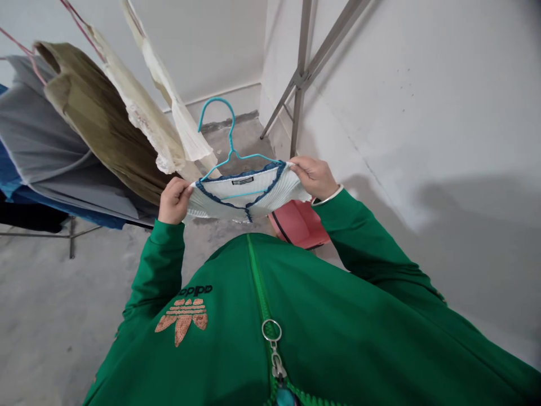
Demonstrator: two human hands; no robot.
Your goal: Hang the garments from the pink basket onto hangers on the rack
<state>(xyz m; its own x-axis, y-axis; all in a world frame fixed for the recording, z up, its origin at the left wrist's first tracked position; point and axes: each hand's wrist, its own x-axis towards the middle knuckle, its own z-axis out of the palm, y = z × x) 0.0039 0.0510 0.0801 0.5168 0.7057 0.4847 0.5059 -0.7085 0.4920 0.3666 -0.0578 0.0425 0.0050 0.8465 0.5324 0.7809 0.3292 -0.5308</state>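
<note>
A white ribbed top (270,206) with a dark blue trimmed neckline hangs on a turquoise hanger (231,141) in front of me. The hanger's hook points up and away, and its lower bar shows through the neck opening. My left hand (174,200) pinches the top at its left shoulder. At the right shoulder, my right hand (315,177) pinches the fabric in the same way. Both hands are closed on cloth, and the top is stretched between them. A small dark-edged label (242,181) shows inside the back of the neck.
To the left hang an olive garment (91,118), a grey one (46,124) and cream and white ones (186,124). A metal rack frame (299,79) leans near the right wall. A pink container (300,223) stands on the concrete floor (46,316) below the top.
</note>
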